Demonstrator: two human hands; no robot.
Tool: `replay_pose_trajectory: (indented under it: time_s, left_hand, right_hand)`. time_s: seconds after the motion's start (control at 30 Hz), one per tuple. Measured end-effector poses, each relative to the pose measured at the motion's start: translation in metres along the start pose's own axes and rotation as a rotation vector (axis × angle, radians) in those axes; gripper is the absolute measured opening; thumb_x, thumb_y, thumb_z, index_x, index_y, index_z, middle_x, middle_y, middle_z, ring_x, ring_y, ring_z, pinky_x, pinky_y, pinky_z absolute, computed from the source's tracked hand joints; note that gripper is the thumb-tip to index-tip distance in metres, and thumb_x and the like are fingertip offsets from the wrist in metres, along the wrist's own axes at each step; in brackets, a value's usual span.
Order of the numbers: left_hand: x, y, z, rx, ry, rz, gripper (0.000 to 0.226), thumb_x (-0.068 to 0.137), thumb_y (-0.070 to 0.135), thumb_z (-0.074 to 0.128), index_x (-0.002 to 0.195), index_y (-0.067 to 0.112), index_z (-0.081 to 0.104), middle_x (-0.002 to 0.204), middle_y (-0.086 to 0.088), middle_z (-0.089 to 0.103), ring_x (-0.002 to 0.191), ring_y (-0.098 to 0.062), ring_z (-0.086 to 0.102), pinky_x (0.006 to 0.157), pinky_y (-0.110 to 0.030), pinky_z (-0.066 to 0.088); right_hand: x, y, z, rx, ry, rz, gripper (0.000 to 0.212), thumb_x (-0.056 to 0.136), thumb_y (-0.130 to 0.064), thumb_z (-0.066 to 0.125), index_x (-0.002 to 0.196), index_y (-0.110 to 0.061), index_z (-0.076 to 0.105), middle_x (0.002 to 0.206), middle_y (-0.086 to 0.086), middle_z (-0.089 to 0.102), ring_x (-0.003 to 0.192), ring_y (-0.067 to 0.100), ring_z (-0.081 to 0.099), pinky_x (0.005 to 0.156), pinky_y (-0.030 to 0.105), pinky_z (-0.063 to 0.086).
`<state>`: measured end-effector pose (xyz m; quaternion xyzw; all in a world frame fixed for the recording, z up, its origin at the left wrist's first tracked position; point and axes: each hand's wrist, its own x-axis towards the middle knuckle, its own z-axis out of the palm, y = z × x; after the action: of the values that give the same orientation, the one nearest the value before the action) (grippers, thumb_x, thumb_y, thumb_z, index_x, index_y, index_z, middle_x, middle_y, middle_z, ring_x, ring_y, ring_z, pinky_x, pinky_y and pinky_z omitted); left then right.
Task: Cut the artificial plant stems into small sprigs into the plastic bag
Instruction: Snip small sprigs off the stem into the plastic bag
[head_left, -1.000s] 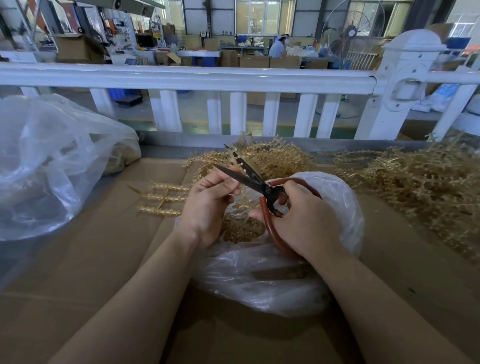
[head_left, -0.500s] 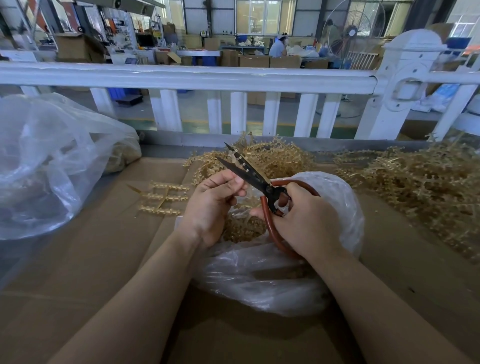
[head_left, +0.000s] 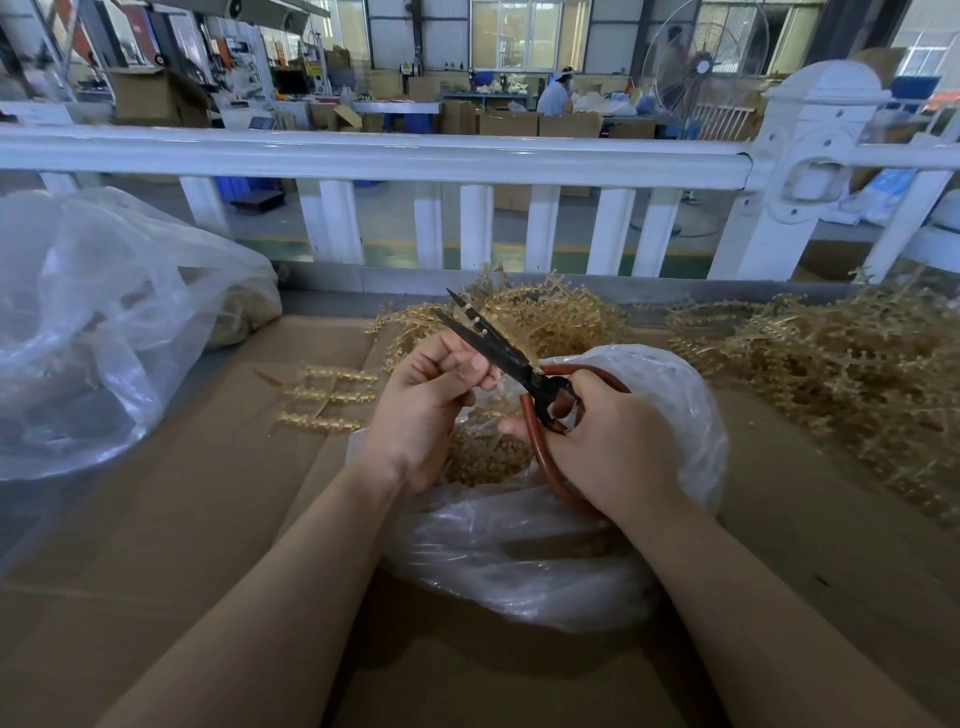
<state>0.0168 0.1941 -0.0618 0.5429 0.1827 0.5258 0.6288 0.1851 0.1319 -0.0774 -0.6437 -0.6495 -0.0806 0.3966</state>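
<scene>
My right hand (head_left: 605, 447) grips black scissors (head_left: 498, 351) with red-brown loop handles; the blades point up and left, slightly apart. A thin golden stem (head_left: 475, 322) sits between the blades. My left hand (head_left: 426, 405) pinches that stem just left of the blades. Both hands hover over the small clear plastic bag (head_left: 545, 540), whose mouth shows cut golden sprigs (head_left: 483, 460) inside. A golden stem pile (head_left: 550, 317) lies behind the bag.
A big heap of golden stems (head_left: 841, 374) covers the right of the cardboard surface (head_left: 182, 519). One flat sprig (head_left: 322, 397) lies left of my hands. A large clear bag (head_left: 98, 332) sits at far left. A white railing (head_left: 363, 156) runs along the back.
The scissor blades have narrowed around the stem and risen slightly. My left hand's fingers have shifted up closer to the blades. The bag has stayed put.
</scene>
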Motion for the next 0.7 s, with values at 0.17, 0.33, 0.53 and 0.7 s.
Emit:
replay_pose_trajectory:
  time_s: [0.17,0.33,0.53,0.7]
  left_hand:
    - [-0.0001,-0.0026,-0.0013,0.042,-0.032,0.008,0.010,0.081,0.011,0.063,0.087,0.007,0.056,0.068,0.003,0.064,0.065,-0.009,0.055,0.067,-0.018,0.045]
    - [0.0005,-0.0016,-0.0012,0.075,-0.008,0.006,0.013,0.080,0.010,0.062,0.090,0.005,0.056,0.068,0.005,0.065,0.064,-0.010,0.052,0.069,-0.024,0.041]
    - [-0.0007,0.0000,0.0008,0.009,0.052,-0.004,0.009,0.080,0.005,0.069,0.082,0.011,0.062,0.073,-0.002,0.062,0.067,-0.011,0.055,0.064,-0.020,0.045]
    - [0.0015,0.0023,-0.0074,-0.092,0.146,0.019,0.007,0.089,0.014,0.064,0.088,0.008,0.067,0.072,0.002,0.065,0.066,-0.009,0.054,0.065,-0.021,0.047]
  right_hand:
    - [-0.0002,-0.0013,-0.0012,-0.005,0.011,-0.011,0.072,0.071,-0.089,0.047,0.087,-0.022,0.065,0.072,-0.012,0.065,0.065,0.009,0.061,0.060,0.032,0.056]
    - [0.0001,-0.0010,-0.0013,-0.018,0.032,-0.024,0.066,0.073,-0.086,0.051,0.080,-0.021,0.062,0.066,-0.012,0.061,0.060,0.009,0.057,0.057,0.033,0.054]
    - [0.0012,0.0006,-0.0008,-0.026,0.022,0.024,0.079,0.068,-0.098,0.034,0.081,-0.024,0.061,0.068,-0.014,0.062,0.063,0.007,0.059,0.060,0.031,0.055]
    - [0.0013,0.0039,-0.0003,-0.050,-0.022,0.046,0.071,0.069,-0.094,0.043,0.080,-0.026,0.061,0.070,-0.014,0.063,0.063,0.005,0.058,0.060,0.029,0.055]
